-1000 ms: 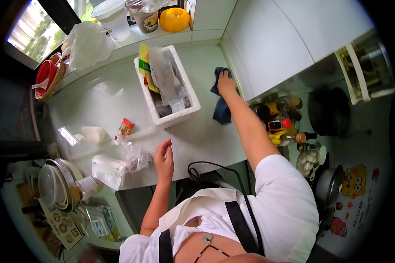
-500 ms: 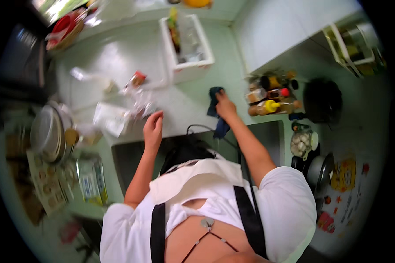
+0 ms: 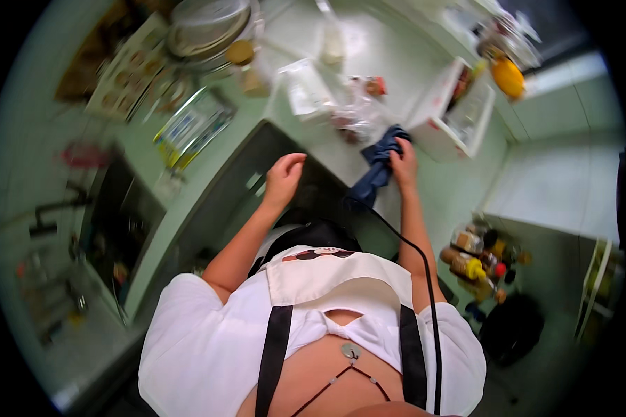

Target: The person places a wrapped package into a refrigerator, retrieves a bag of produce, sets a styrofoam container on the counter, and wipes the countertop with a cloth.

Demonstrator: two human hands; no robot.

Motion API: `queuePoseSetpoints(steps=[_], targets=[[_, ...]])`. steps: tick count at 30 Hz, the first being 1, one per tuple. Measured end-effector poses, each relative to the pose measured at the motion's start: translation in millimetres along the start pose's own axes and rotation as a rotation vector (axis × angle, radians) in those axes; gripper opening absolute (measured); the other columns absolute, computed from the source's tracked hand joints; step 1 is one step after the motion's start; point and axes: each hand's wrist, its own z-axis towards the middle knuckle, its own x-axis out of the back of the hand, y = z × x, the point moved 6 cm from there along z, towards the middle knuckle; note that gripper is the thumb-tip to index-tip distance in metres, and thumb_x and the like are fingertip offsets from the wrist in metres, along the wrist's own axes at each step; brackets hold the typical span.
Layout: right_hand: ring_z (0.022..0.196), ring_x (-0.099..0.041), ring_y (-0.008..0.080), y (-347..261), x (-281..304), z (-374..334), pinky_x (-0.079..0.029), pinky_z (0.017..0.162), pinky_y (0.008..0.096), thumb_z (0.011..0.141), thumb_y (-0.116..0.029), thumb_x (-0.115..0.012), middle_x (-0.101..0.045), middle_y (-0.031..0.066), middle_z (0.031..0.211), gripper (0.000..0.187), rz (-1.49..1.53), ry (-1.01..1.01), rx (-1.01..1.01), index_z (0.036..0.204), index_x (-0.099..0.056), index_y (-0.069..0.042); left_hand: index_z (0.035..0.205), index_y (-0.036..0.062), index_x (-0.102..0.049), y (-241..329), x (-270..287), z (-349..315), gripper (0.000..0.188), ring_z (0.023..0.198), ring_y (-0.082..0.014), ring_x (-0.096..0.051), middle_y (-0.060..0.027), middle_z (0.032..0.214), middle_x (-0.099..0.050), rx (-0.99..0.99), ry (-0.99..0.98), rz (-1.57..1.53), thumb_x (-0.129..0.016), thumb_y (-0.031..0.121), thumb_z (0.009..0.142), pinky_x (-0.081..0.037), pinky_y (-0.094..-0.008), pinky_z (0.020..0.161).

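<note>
Gripping blue cloth [image 3: 377, 167] with right hand [image 3: 403, 160], left hand [image 3: 283, 179] hovering, fingers curled

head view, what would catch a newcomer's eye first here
The dark blue cloth gripped by the right hand at the edge of the pale green counter, draping over the edge. The left hand hovers empty over the counter edge. Beyond the cloth sits a white bin, with a bright yellow object past it.

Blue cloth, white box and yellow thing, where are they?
blue cloth [image 3: 377, 174]: head view, middle fold under the right hand [image 3: 403, 161].
white box [image 3: 435, 139]: head view, near side wall.
yellow thing [image 3: 509, 78]: head view, its rounded top.
</note>
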Motion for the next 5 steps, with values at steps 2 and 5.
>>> queuePoseSetpoints(steps=[2, 5], targets=[[0.113, -0.049, 0.0318, -8.6, -4.4, 5.6, -0.037, 0.097, 0.0382, 0.075, -0.009, -0.058, -0.052, 0.019, 0.119, 0.037, -0.113, -0.008, 0.077, 0.112, -0.057, -0.004, 0.104, -0.0001, -0.061, 3.8, 18.4, -19.4, 0.021, 0.089, -0.0116, -0.058, -0.0048, 0.094, -0.063, 0.041, 0.074, -0.003, -0.051, 0.007, 0.087, -0.045, -0.0242, 0.081], [0.104, -0.054, 0.0275, -25.3, -24.0, 16.2, -0.045, 0.088, 0.0337, 0.078, -0.007, -0.057, -0.051, 0.0156, 0.12, 0.037, -0.273, -0.016, 0.248, 0.115, -0.056, -0.006, 0.106, 0.001, -0.06, 3.0, 51.8, -51.5, 0.022, 0.09, -0.0119, -0.058, -0.0051, 0.096, -0.062, 0.042, 0.255, -0.042, -0.051, 0.008, 0.087, -0.045, -0.0246, 0.082]])
